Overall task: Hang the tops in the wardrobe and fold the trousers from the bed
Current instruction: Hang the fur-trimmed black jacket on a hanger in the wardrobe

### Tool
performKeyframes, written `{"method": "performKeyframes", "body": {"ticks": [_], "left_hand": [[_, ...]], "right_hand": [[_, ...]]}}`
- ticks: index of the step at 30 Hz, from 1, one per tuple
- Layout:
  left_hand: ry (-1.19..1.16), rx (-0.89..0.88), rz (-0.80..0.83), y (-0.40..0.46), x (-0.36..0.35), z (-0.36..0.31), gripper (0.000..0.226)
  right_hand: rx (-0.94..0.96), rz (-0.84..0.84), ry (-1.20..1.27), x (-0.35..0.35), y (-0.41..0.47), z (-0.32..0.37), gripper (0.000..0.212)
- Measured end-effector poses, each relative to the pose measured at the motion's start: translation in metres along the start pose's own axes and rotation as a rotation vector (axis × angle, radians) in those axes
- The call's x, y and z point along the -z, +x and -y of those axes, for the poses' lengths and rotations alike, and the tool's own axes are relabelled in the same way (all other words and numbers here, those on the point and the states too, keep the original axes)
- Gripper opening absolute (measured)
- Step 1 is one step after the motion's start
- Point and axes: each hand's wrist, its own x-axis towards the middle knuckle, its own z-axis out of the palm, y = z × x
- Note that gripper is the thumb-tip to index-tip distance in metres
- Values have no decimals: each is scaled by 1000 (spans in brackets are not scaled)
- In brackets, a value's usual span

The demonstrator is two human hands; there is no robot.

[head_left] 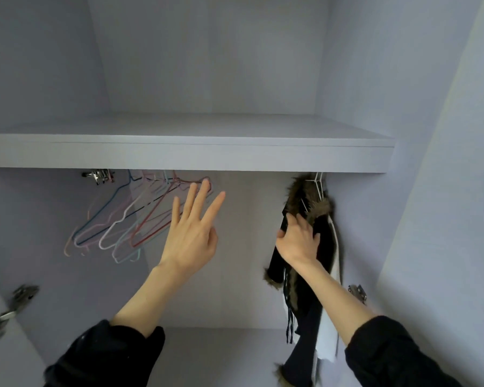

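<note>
Inside the wardrobe, several bare wire hangers [129, 219] in blue, pink, white and red hang in a bunch at the left under the shelf. My left hand [192, 233] is raised with fingers spread straight, its fingertips at the rightmost hangers, holding nothing. At the right a black top with brown fur trim [308, 202] hangs on a white hanger, with a white garment [329, 331] behind it. My right hand [298, 241] lies against the black top, fingers pressing on its shoulder.
A pale shelf [190, 155] runs across above the rail. The wardrobe's right side wall [430, 191] stands close to the hung clothes. Door hinges [14, 305] show at the lower left and at the right.
</note>
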Motion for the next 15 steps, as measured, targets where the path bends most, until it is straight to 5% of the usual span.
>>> {"method": "performKeyframes", "body": {"ticks": [5, 11, 15], "left_hand": [[-126, 128, 120, -67, 28, 22, 60], [-222, 373, 45, -198, 106, 59, 49], [-168, 619, -15, -323, 165, 83, 45]], "right_hand": [[182, 121, 73, -4, -62, 56, 47], [458, 290, 216, -30, -178, 132, 37], [662, 553, 289, -58, -291, 188, 31]]}}
